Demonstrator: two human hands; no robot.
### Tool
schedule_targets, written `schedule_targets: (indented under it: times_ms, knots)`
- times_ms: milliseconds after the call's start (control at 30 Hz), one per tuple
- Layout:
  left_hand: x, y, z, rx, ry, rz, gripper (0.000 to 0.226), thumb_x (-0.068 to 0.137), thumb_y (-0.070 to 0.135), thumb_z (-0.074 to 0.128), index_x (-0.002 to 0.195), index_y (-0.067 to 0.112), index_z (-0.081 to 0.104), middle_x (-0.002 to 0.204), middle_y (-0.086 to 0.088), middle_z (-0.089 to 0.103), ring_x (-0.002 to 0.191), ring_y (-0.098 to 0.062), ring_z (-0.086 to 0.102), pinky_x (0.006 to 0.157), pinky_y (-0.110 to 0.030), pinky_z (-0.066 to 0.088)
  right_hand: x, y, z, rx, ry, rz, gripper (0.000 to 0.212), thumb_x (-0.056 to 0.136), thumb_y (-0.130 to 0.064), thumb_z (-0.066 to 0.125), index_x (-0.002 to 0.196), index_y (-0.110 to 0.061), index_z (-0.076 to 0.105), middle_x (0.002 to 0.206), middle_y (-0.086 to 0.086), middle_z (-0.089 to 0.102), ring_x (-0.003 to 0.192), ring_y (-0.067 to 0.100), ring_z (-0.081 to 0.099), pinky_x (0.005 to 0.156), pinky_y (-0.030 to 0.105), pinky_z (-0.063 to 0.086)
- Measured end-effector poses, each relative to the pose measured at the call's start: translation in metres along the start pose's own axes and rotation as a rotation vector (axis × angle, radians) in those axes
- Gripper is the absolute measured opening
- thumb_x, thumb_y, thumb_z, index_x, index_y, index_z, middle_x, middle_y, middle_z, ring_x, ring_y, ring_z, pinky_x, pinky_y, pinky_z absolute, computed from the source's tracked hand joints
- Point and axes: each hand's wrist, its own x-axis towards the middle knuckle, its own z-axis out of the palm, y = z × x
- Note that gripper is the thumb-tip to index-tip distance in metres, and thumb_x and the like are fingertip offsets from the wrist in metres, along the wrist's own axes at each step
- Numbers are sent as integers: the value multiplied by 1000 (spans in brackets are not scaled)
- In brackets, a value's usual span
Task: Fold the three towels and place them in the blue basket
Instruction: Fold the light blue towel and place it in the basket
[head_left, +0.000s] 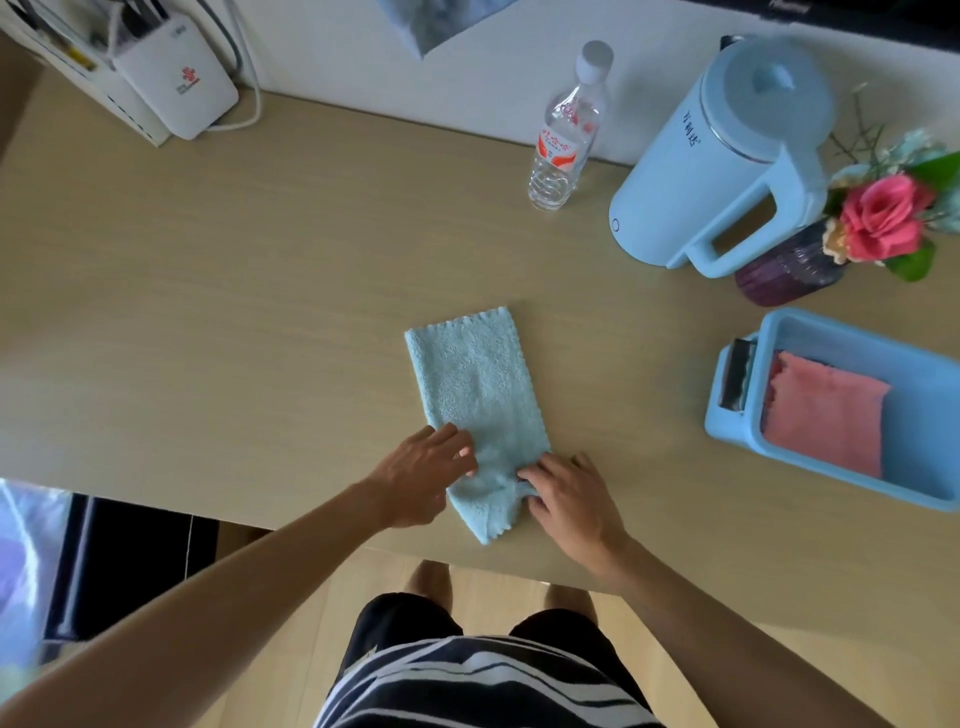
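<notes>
Two hands: left hand (423, 475) flat on blue towel (475, 395); right hand (569, 496) pinching its near edge
Table (234, 312): light wood
Basket (841, 332): right, cut off, pink towel (826, 421) inside

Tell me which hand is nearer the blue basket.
Right. The right hand rests on the light blue towel's near end, on the side facing the blue basket; the left hand sits farther left.
</notes>
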Motion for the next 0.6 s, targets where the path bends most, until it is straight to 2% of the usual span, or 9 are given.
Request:
schedule_targets:
  times_ms: [33, 133, 200, 300, 367, 433, 500, 533, 600]
  knots:
    - [-2, -1, -1, 13, -22, 1, 55, 64, 30, 73, 117, 25, 62, 120, 0, 59, 112, -21, 57, 92, -32, 51, 4, 2, -4, 41, -10, -5, 14, 79, -27, 61, 89, -23, 71, 90, -7, 60, 80, 17, 62, 79, 34, 42]
    - [-7, -3, 0, 57, -56, -8, 79, 63, 59, 72, 131, 22, 56, 129, 1, 56, 121, -20, 51, 99, -33, 46, 16, 8, -17, 175, -84, 3, 31, 81, -40, 50, 81, -18, 72, 94, -5, 54, 91, 16, 55, 84, 34, 43]
    - [-8, -1, 4, 41, -6, -38, 78, 66, 68, 65, 129, 23, 57, 126, 3, 56, 118, -19, 51, 97, -33, 46, 24, 8, -25, 267, -151, 25, 38, 83, -46, 50, 81, -15, 72, 98, -7, 54, 97, 14, 51, 88, 33, 40]
    - [-6, 5, 5, -205, 166, -179, 45, 77, 50, 65, 114, 24, 63, 106, 6, 63, 100, -19, 59, 86, -35, 45, 36, 1, -43, 529, -227, 83, 37, 86, -48, 56, 83, -14, 71, 93, -10, 61, 90, 11, 56, 83, 32, 43]
    - [-5, 10, 0, -445, 266, -291, 22, 79, 30, 58, 97, 20, 65, 85, 6, 65, 80, -19, 61, 75, -35, 43, 42, -5, -59, 755, -275, 164, 32, 85, -51, 60, 84, -20, 71, 80, -14, 63, 73, 6, 57, 69, 26, 43]
    - [-4, 11, -10, -635, 293, -391, 8, 84, 21, 52, 78, 19, 57, 63, 9, 54, 56, -15, 50, 61, -25, 37, 48, -6, -70, 926, -308, 203, 32, 80, -58, 63, 83, -26, 67, 68, -17, 58, 59, 4, 50, 58, 20, 37]
    - [-2, 6, -21, -707, 273, -482, 30, 96, 26, 51, 67, 22, 45, 53, 8, 43, 46, -9, 38, 50, -16, 27, 54, -2, -74, 1000, -291, 214, 43, 76, -61, 68, 94, -21, 68, 72, -18, 61, 62, 5, 54, 61, 19, 39]
    - [-1, 2, -24, -741, 249, -525, 39, 101, 28, 51, 64, 23, 40, 51, 8, 41, 45, -8, 36, 47, -17, 26, 56, 0, -76, 1011, -269, 225, 51, 74, -60, 72, 98, -15, 68, 75, -14, 62, 64, 8, 56, 64, 22, 40]
    - [0, -8, -27, -813, 236, -618, 44, 102, 30, 51, 62, 19, 37, 51, 7, 40, 44, -9, 33, 46, -21, 27, 64, 2, -74, 958, -221, 265, 48, 74, -49, 78, 90, -6, 62, 72, -2, 61, 61, 18, 53, 61, 34, 40]
